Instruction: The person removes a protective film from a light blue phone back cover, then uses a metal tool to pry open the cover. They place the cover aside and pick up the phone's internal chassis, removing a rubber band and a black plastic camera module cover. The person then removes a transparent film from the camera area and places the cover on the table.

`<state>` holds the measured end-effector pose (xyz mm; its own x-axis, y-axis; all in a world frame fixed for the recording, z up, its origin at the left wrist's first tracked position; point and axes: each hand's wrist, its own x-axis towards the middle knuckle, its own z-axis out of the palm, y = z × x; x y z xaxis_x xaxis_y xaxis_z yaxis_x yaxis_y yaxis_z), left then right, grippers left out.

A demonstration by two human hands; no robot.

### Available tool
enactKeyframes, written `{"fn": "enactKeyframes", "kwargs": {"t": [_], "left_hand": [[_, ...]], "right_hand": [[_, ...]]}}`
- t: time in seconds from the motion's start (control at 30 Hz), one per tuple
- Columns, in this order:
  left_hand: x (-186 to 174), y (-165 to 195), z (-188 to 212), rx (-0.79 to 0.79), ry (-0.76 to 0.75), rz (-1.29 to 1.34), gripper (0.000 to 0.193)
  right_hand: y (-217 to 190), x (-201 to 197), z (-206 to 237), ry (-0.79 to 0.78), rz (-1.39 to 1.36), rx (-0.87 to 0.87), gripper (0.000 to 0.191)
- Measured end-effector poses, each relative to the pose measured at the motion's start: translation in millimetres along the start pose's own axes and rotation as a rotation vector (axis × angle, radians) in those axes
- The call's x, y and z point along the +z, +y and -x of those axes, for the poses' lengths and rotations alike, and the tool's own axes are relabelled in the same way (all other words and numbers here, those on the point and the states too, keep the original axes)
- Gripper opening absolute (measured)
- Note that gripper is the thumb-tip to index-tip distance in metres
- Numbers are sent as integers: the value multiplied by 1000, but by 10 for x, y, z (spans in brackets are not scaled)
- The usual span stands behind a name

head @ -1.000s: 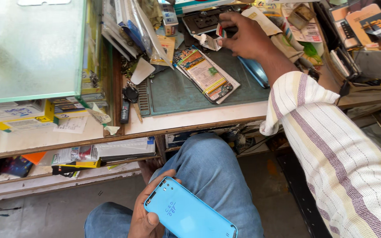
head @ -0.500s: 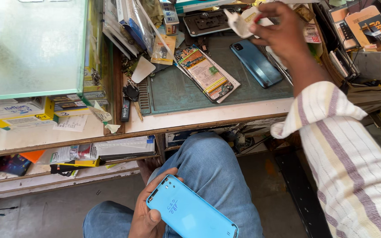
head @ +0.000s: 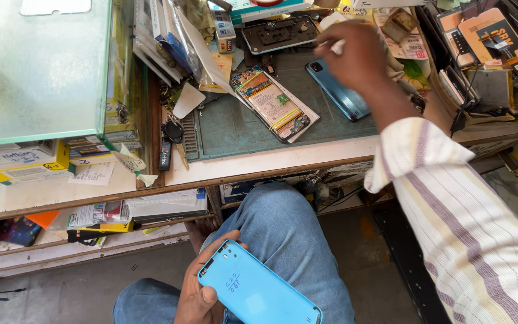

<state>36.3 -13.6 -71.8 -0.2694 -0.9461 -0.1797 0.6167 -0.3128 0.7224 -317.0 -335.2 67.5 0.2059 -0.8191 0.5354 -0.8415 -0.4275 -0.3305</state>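
The left hand (head: 202, 288) clasps a light-blue phone back cover (head: 256, 291) by its left edge, low near the knee. The cover looks thin, light, flexible and slippery (support both long edges). The right hand (head: 358, 57) hovers over the far green work mat (head: 229, 129), fingers bunched; contents unclear.
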Motion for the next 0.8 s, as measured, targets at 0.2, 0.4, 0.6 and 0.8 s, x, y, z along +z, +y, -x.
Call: {"fn": "enactKeyframes", "kwargs": {"t": [0.2,0.4,0.6,0.8], "left_hand": [[-44,2,20,-7,46,-24,126],[-109,-4,18,20,26,9,126],[-114,-37,-1,19,10,35,125],[-103,-16,28,23,30,29,127]], "right_hand": [[-332,400,-245,-219,155,41,12],[-318,613,-323,-118,81,-74,28],[-355,608,-375,-216,-16,98,19],[-580,348,-258,-317,36,200,35]]}}
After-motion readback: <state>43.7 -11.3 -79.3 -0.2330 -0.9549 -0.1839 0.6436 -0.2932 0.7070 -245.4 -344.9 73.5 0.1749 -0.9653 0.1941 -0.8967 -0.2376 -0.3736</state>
